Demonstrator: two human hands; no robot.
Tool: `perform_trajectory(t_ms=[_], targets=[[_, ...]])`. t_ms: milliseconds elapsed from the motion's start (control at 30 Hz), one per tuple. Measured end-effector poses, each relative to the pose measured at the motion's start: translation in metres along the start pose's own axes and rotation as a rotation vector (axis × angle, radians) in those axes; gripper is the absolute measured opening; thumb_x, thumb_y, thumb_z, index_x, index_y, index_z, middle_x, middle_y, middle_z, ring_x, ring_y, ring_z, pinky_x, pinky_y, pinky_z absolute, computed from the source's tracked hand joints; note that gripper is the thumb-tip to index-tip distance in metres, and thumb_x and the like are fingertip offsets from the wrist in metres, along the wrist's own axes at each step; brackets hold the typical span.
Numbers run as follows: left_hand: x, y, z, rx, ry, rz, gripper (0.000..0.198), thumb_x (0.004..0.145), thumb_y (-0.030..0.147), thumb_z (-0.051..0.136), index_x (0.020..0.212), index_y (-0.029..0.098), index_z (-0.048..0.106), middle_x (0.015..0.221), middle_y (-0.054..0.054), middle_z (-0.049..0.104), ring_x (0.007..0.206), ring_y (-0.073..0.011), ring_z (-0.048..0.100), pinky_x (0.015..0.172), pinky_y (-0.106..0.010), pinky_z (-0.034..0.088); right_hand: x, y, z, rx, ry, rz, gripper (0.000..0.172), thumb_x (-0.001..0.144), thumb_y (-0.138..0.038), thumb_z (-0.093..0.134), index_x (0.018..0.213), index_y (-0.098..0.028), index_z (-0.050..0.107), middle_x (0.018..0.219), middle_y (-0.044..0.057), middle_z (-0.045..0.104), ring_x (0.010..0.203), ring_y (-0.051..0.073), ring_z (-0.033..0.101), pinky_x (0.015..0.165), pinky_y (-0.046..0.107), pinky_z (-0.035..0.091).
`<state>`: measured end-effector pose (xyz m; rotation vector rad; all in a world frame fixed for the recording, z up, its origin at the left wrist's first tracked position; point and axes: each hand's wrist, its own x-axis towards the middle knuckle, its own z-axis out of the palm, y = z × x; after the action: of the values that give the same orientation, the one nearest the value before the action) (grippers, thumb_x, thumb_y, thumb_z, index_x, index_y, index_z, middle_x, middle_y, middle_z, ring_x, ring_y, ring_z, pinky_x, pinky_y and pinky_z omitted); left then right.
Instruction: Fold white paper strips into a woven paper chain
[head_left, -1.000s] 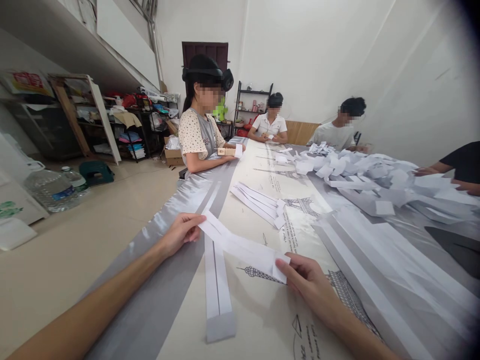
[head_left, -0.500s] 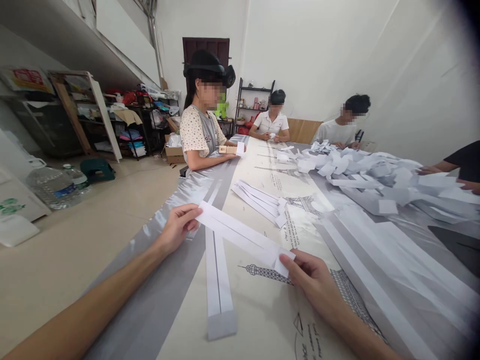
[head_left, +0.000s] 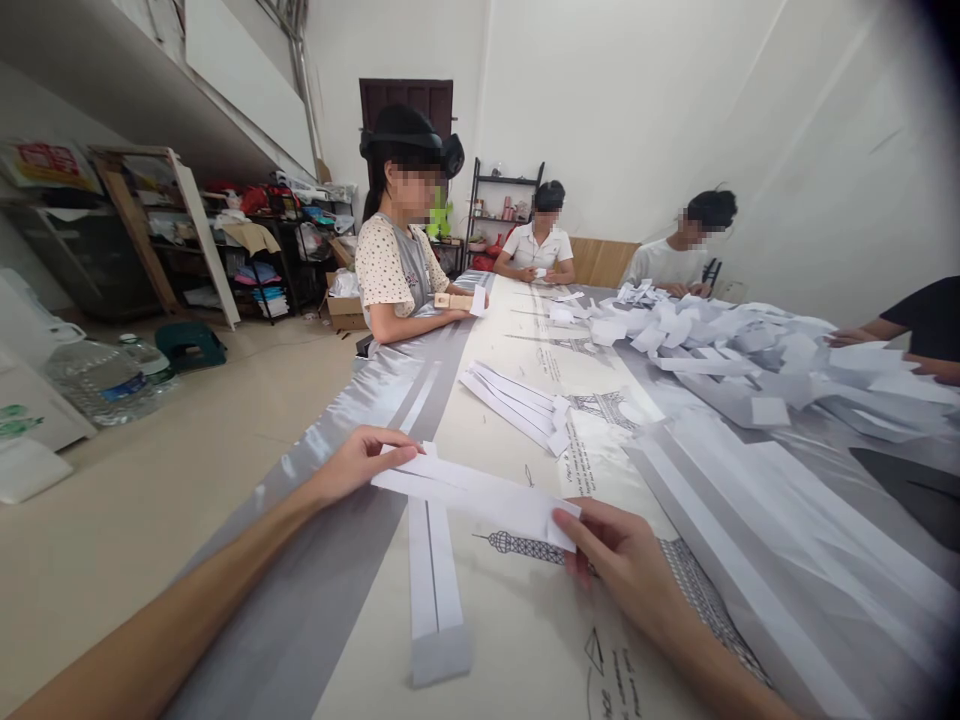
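Observation:
Between my two hands a white paper strip [head_left: 487, 497] is held stretched out above the table. My left hand [head_left: 365, 465] pinches its left end between thumb and fingers, and my right hand [head_left: 611, 540] grips its right end. Partly under the held strip lies another white strip [head_left: 437, 590] with a dark line along it and a folded lower end. Farther up the printed cloth rests a small fan of white strips [head_left: 514, 405] with dark lines.
A large heap of white paper pieces [head_left: 735, 340] covers the right back of the table [head_left: 360, 590]. Long white sheets [head_left: 720, 530] lie at the right. Several people sit around the table; one at left holds a wooden piece [head_left: 452, 301]. Water bottles [head_left: 97, 380] stand on the floor.
The left end of the held strip has moved down a little and the strip has turned, its dark line now showing only near the left part. Both hands still hold it.

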<state>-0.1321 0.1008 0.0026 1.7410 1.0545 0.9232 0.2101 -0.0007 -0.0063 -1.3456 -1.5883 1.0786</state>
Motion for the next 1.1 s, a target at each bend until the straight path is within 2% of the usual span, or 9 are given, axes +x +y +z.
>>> perform_trajectory(t_ms=[133,233,300,400,533,667,867,1000,1100], targets=[[0.001,-0.002,0.000,0.032,-0.095,0.023,0.025,0.081,0.041,0.077,0.093,0.019,0.083,0.085,-0.008,0.076,0.070,-0.0207,0.064,0.057,-0.024,0.046,0.002,-0.002,-0.004,0.036,0.077,0.014,0.039,0.091,-0.058,0.063,0.078,-0.021,0.070,0.054,-0.001,0.059,0.049,0.018,0.053,0.058,0.032,0.045],[0.000,-0.004,0.001,0.023,-0.150,0.002,0.026,0.085,0.042,0.073,0.097,0.020,0.082,0.080,-0.006,0.074,0.061,-0.0169,0.059,0.052,-0.023,0.044,0.001,-0.003,-0.005,0.076,0.084,0.032,0.038,0.091,-0.058,0.063,0.093,-0.021,0.074,0.056,-0.001,0.061,0.051,0.019,0.055,0.060,0.033,0.046],[-0.001,-0.003,0.002,0.007,-0.158,-0.022,0.028,0.086,0.043,0.072,0.098,0.019,0.082,0.077,-0.006,0.072,0.055,-0.0146,0.055,0.048,-0.022,0.042,0.001,-0.003,-0.006,0.091,0.088,0.046,0.040,0.091,-0.058,0.063,0.102,-0.022,0.075,0.056,-0.001,0.062,0.051,0.020,0.056,0.061,0.034,0.047],[-0.002,0.001,0.002,-0.026,-0.145,-0.037,0.031,0.085,0.044,0.073,0.096,0.017,0.081,0.072,-0.005,0.070,0.050,-0.0127,0.051,0.045,-0.022,0.040,0.001,-0.002,-0.007,0.099,0.104,0.067,0.040,0.090,-0.058,0.064,0.105,-0.023,0.075,0.056,-0.001,0.062,0.050,0.020,0.057,0.061,0.034,0.048],[-0.002,0.006,0.000,-0.085,-0.179,-0.035,0.034,0.087,0.047,0.070,0.091,0.015,0.078,0.062,-0.002,0.063,0.045,-0.0101,0.046,0.043,-0.021,0.037,0.002,-0.001,-0.007,0.123,0.105,0.081,0.038,0.090,-0.057,0.065,0.103,-0.023,0.075,0.056,-0.001,0.062,0.050,0.019,0.056,0.059,0.033,0.047],[-0.002,0.006,0.000,-0.059,-0.193,-0.036,0.032,0.085,0.046,0.072,0.094,0.016,0.078,0.061,-0.001,0.063,0.044,-0.0089,0.045,0.042,-0.021,0.036,0.002,0.000,-0.007,0.122,0.095,0.095,0.037,0.090,-0.056,0.065,0.102,-0.023,0.074,0.056,-0.001,0.062,0.050,0.019,0.055,0.058,0.033,0.047],[0.001,0.000,0.000,-0.043,-0.190,-0.037,0.032,0.086,0.046,0.071,0.093,0.016,0.079,0.066,-0.004,0.065,0.053,-0.0133,0.054,0.043,-0.020,0.039,0.004,-0.002,-0.008,0.124,0.072,0.091,0.035,0.090,-0.055,0.066,0.094,-0.021,0.073,0.057,-0.001,0.063,0.050,0.018,0.055,0.060,0.032,0.047],[0.003,-0.005,-0.001,-0.009,-0.194,-0.043,0.031,0.088,0.045,0.070,0.090,0.015,0.079,0.060,-0.002,0.062,0.047,-0.0098,0.046,0.044,-0.020,0.036,0.009,-0.003,-0.011,0.114,0.048,0.095,0.037,0.087,-0.057,0.069,0.086,-0.020,0.070,0.058,0.000,0.064,0.051,0.017,0.057,0.061,0.032,0.049],[0.004,-0.005,0.000,-0.016,-0.138,-0.027,0.032,0.087,0.046,0.071,0.086,0.015,0.078,0.059,-0.001,0.059,0.047,-0.0089,0.043,0.045,-0.020,0.033,0.014,-0.002,-0.014,0.117,-0.010,0.064,0.040,0.088,-0.057,0.068,0.076,-0.019,0.066,0.062,0.001,0.065,0.057,0.018,0.060,0.065,0.031,0.050]])
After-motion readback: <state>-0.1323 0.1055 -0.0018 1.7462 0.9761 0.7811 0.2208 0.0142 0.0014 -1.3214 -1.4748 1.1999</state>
